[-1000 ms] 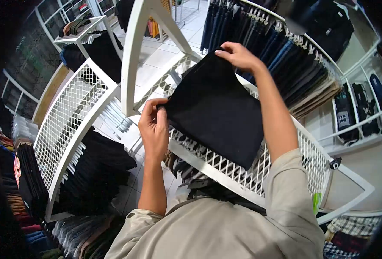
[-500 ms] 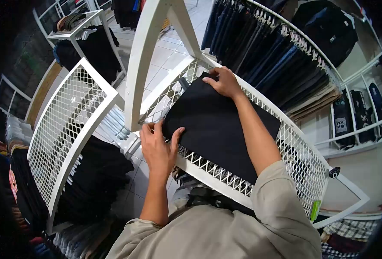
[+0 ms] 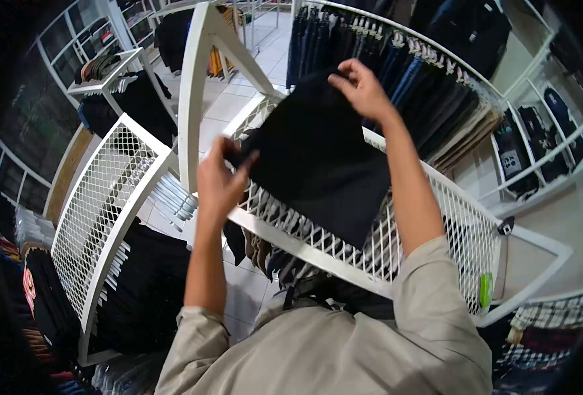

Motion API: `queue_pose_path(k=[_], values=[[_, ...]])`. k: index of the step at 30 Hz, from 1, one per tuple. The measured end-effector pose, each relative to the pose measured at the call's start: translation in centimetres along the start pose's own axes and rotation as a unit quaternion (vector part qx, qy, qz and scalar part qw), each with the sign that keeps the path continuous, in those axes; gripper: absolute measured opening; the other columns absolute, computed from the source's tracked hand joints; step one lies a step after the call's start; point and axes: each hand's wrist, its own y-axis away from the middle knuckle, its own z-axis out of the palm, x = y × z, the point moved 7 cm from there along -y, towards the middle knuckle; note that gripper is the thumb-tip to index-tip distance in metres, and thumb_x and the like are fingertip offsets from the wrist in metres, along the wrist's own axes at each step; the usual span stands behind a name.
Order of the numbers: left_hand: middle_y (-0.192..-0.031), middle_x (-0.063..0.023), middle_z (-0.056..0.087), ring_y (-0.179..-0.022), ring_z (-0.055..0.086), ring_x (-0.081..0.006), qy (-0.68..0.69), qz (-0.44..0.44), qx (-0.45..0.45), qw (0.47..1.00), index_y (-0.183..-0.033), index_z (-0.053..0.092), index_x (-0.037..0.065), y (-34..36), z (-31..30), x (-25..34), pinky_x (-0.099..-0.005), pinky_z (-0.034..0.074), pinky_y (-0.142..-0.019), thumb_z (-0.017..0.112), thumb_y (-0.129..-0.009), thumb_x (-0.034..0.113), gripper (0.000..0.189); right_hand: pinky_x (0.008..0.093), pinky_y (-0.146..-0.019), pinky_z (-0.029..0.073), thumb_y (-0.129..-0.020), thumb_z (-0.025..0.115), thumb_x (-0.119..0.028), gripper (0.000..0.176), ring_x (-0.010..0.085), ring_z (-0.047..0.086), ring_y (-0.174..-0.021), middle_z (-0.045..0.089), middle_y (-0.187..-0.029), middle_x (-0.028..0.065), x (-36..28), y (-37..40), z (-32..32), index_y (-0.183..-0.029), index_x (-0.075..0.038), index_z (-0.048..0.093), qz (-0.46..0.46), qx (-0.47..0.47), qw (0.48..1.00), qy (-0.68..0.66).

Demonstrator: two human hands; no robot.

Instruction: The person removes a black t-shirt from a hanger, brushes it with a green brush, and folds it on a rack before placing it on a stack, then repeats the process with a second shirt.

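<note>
A folded black garment [image 3: 318, 158] spans the space between my hands, its top end raised over the white mesh shelf [image 3: 397, 257]. My left hand [image 3: 222, 178] pinches its left corner between thumb and fingers. At the upper right corner, my right hand [image 3: 367, 92] has its thumb on the near face and its fingers bent over the top edge. The garment's lower edge hangs close over the mesh, and the cloth hides the shelf's middle.
A white A-shaped frame post [image 3: 196, 92] rises just beyond my left hand. Another mesh-topped rack [image 3: 101, 204] with black clothes on hangers stands at left. Jeans [image 3: 397, 85] hang from a rail ahead on the right. A green tag [image 3: 485, 289] is on the shelf's right end.
Both hands have gripped the black garment and lifted it off the mesh, its upper end rising away from me. The left hand's fingers have closed on the corner. The view has shifted slightly.
</note>
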Motion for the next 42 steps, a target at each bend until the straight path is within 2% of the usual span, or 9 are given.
queue_pose_path(k=[4, 8, 13, 20, 23, 26, 30, 37, 42], values=[[-0.087, -0.0149, 0.072, -0.075, 0.069, -0.0279, 0.035, 0.174, 0.051, 0.983, -0.096, 0.064, 0.003, -6.2, -0.8, 7.5, -0.0353, 0.052, -0.07, 0.082, -0.08, 0.015, 0.027, 0.0321, -0.076, 0.051, -0.091, 0.078, -0.033, 0.039, 0.0152, 0.062, -0.083, 0.068, -0.092, 0.0064, -3.3, -0.1, -11.1, -0.112, -0.005, 0.061, -0.122, 0.125, 0.984, 0.032], [-0.094, -0.0088, 0.073, -0.086, 0.071, -0.0287, 0.034, 0.362, 0.133, 0.922, -0.096, 0.065, 0.006, -5.1, -2.7, 18.5, -0.0358, 0.054, -0.075, 0.079, -0.074, 0.003, 0.027, 0.0266, -0.076, 0.049, -0.09, 0.072, -0.001, 0.029, 0.0102, 0.059, -0.085, 0.065, -0.094, 0.0037, -11.2, 7.1, -21.4, -0.112, -0.006, 0.055, -0.151, 0.226, 0.962, 0.028], [-0.096, -0.0092, 0.071, -0.093, 0.069, -0.0295, 0.023, 0.393, 0.072, 0.917, -0.111, 0.063, 0.01, 4.9, -1.6, 21.4, -0.0382, 0.054, -0.08, 0.08, -0.065, -0.002, 0.051, 0.0288, -0.091, 0.053, -0.09, 0.067, -0.003, 0.024, 0.0134, 0.068, -0.099, 0.072, -0.111, 0.0063, -12.8, 19.3, -23.0, -0.114, -0.005, 0.068, -0.109, 0.124, 0.983, 0.077], [-0.106, -0.01, 0.066, -0.11, 0.058, -0.0304, -0.078, 0.266, -0.239, 0.931, -0.125, 0.064, 0.008, 24.2, 6.9, 12.7, -0.0443, 0.042, -0.103, 0.08, -0.064, 0.003, 0.064, 0.0398, -0.091, 0.054, -0.081, 0.057, 0.002, 0.026, 0.0264, 0.068, -0.098, 0.072, -0.1, 0.0112, -5.6, 40.3, -12.8, -0.098, -0.005, 0.075, 0.238, -0.118, 0.948, 0.175], [-0.11, -0.0105, 0.067, -0.112, 0.059, -0.0301, -0.043, 0.249, -0.186, 0.949, -0.123, 0.067, 0.008, 26.8, 5.8, 13.9, -0.044, 0.045, -0.103, 0.084, -0.068, 0.005, 0.057, 0.0404, -0.093, 0.05, -0.086, 0.059, 0.0, 0.019, 0.0273, 0.064, -0.1, 0.072, -0.1, 0.0098, -6.4, 44.5, -11.0, -0.098, -0.003, 0.074, 0.175, -0.059, 0.962, 0.199], [-0.115, -0.0133, 0.066, -0.11, 0.062, -0.0265, 0.105, 0.032, -0.039, 0.993, -0.124, 0.063, 0.001, 27.2, 4.8, 10.1, -0.0367, 0.049, -0.095, 0.076, -0.09, 0.023, 0.043, 0.0391, -0.089, 0.052, -0.088, 0.061, -0.002, 0.015, 0.0269, 0.066, -0.096, 0.072, -0.099, 0.0102, -9.2, 46.6, -10.1, -0.099, -0.001, 0.072, 0.15, 0.032, 0.97, 0.191], [-0.104, -0.0062, 0.058, -0.093, 0.057, -0.0167, 0.361, -0.356, -0.115, 0.854, -0.126, 0.059, 0.003, 28.7, 11.1, 3.2, -0.0339, 0.051, -0.083, 0.067, -0.096, 0.046, 0.053, 0.029, -0.069, 0.053, -0.09, 0.064, -0.001, 0.019, 0.0163, 0.069, -0.08, 0.071, -0.096, 0.012, -10.3, 49.6, -8.5, -0.108, 0.0, 0.071, 0.195, 0.184, 0.96, 0.084], [-0.106, -0.0028, 0.064, -0.088, 0.064, -0.0131, 0.468, -0.361, -0.137, 0.795, -0.116, 0.06, 0.005, 28.8, 13.5, 4.5, -0.0312, 0.057, -0.075, 0.069, -0.097, 0.025, 0.029, 0.0258, -0.063, 0.049, -0.095, 0.072, -0.019, 0.036, 0.0117, 0.063, -0.081, 0.07, -0.104, 0.0109, -7.2, 52.6, -4.4, -0.123, -0.001, 0.059, 0.261, 0.198, 0.943, -0.055], [-0.117, -0.0058, 0.067, -0.103, 0.067, -0.0178, 0.51, -0.344, -0.197, 0.764, -0.131, 0.056, 0.004, 30.0, 8.1, 5.5, -0.0399, 0.058, -0.085, 0.064, -0.098, 0.014, 0.036, 0.0386, -0.095, 0.05, -0.102, 0.06, -0.038, 0.058, 0.0262, 0.06, -0.111, 0.057, -0.126, 0.0233, -7.8, 53.0, -2.7, -0.139, 0.001, 0.036, 0.284, 0.251, 0.883, -0.277]])
